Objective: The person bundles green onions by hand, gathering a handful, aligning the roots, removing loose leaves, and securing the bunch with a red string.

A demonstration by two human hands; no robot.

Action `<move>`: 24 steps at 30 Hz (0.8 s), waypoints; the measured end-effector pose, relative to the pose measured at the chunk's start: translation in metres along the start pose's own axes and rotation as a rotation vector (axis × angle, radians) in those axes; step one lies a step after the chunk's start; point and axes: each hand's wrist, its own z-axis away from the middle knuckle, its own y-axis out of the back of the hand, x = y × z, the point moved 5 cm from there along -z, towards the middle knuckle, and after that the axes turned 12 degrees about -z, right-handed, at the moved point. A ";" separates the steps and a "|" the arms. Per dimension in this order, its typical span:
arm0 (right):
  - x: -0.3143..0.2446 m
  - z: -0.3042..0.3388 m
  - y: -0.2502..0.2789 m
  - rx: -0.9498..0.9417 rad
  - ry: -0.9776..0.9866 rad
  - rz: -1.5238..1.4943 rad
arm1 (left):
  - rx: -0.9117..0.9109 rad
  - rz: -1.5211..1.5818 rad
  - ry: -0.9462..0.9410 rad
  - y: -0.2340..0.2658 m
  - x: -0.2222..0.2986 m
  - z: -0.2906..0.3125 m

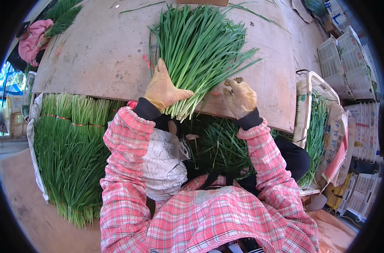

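With the left hand (164,89) clamped on the stem end of the Chinese chive bundle (200,50) at the worktop (99,55) edge, frame centre, and right hand (240,98) fingers curled beside it, apparently empty, loose stems could slide off.

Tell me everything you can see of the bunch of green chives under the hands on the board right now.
The bunch of chives is a thick sheaf of long, flat green leaves lying on the wooden board. Its pale cut ends are gathered at the board's near edge, and the tips fan out away from the person. The gloved left hand clasps its narrow base from the left. The gloved right hand is at the base's right side, fingers curled; contact is unclear.
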 end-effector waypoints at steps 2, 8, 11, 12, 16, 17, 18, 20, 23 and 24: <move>-0.021 0.009 -0.004 -0.188 0.139 0.155 | -0.006 0.000 -0.004 -0.004 0.001 -0.001; -0.021 0.037 -0.036 -0.404 0.287 0.262 | -0.020 0.012 0.011 -0.004 0.003 -0.001; -0.022 0.079 -0.039 -0.701 0.161 0.090 | -0.017 0.014 0.023 -0.005 -0.004 0.000; -0.033 0.091 -0.036 -0.848 0.116 0.038 | -0.021 -0.011 0.033 -0.004 -0.002 0.000; -0.068 0.117 -0.014 -0.991 -0.058 -0.102 | -0.016 0.011 0.017 -0.004 0.003 -0.001; -0.048 0.106 -0.016 -0.687 0.084 0.032 | -0.014 0.016 0.012 -0.004 0.004 -0.001; -0.050 0.078 -0.012 -0.375 0.178 0.170 | -0.002 0.017 0.015 0.001 0.002 -0.001; -0.033 0.038 0.000 -0.104 0.126 0.376 | 0.004 0.019 0.022 0.002 0.000 0.002; 0.000 0.019 -0.011 -0.236 0.015 0.354 | -0.012 0.010 0.030 -0.003 -0.002 0.001; 0.005 0.016 -0.014 -0.327 -0.035 0.400 | -0.021 0.010 0.033 -0.003 -0.002 0.001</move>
